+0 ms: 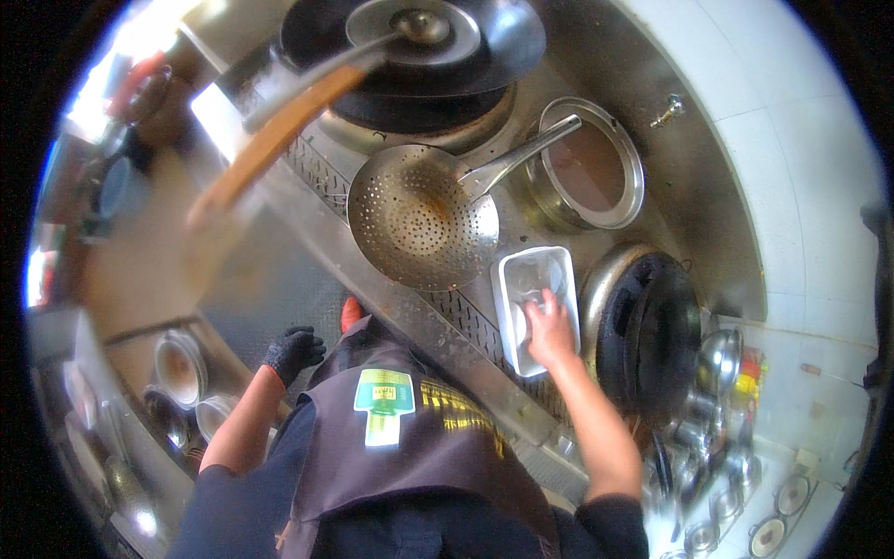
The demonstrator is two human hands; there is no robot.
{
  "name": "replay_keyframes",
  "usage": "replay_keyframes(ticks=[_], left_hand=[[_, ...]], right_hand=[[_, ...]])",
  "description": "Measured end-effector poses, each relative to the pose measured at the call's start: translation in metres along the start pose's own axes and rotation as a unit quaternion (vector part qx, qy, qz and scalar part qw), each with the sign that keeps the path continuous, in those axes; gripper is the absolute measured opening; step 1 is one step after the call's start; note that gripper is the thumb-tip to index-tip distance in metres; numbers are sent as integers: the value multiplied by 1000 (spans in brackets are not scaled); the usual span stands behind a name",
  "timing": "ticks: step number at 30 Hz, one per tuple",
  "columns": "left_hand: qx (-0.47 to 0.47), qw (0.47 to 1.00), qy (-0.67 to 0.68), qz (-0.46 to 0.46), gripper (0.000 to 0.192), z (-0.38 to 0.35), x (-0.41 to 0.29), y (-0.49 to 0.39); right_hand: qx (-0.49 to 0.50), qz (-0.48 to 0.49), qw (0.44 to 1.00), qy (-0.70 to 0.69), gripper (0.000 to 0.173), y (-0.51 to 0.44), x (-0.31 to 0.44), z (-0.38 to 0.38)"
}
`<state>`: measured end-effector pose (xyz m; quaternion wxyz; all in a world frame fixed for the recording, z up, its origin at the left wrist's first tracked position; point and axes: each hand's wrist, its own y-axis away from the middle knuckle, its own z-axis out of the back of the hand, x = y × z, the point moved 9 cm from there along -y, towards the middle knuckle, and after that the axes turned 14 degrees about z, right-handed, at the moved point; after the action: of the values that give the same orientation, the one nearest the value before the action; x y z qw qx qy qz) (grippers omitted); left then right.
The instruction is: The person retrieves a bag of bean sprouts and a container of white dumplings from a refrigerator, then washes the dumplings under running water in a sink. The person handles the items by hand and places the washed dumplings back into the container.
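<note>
My right hand [550, 328], bare, reaches into a white rectangular plastic tub [501, 307] on the steel range top. Its fingers are at a pale rounded item [519, 324] inside, and whether they grip it is unclear. My left hand [295, 354], in a dark knit glove, hangs beside the apron [398, 475] with nothing in it, its fingers loosely bent. Just beyond the tub a perforated steel strainer [419, 216] lies bowl up, its handle resting over the rim of a metal pot [634, 189] of brownish liquid [583, 168].
A wok [517, 42] stands on the far burner, with a wooden-handled ladle [272, 147] across it. Right of the tub is another burner with a black wok [649, 335]. Steel bowls [719, 360] stand at the right, stacked bowls [180, 367] at the lower left.
</note>
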<state>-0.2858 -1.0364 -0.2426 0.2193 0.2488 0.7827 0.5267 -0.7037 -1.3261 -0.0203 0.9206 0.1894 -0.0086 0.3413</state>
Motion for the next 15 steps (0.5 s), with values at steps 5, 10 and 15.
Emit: replay_keyframes(ticks=[5, 10, 15], left_hand=[[-6, 999, -40, -30, 28, -10, -13, 23], [3, 994, -72, -86, 34, -2, -31, 34], [31, 991, 18, -126, 37, -17, -62, 76]], right_hand=[[-169, 39, 954, -246, 31, -12, -40, 20], [-115, -2, 968, -221, 34, 3, -38, 67], [56, 7, 997, -61, 76, 4, 16, 37]])
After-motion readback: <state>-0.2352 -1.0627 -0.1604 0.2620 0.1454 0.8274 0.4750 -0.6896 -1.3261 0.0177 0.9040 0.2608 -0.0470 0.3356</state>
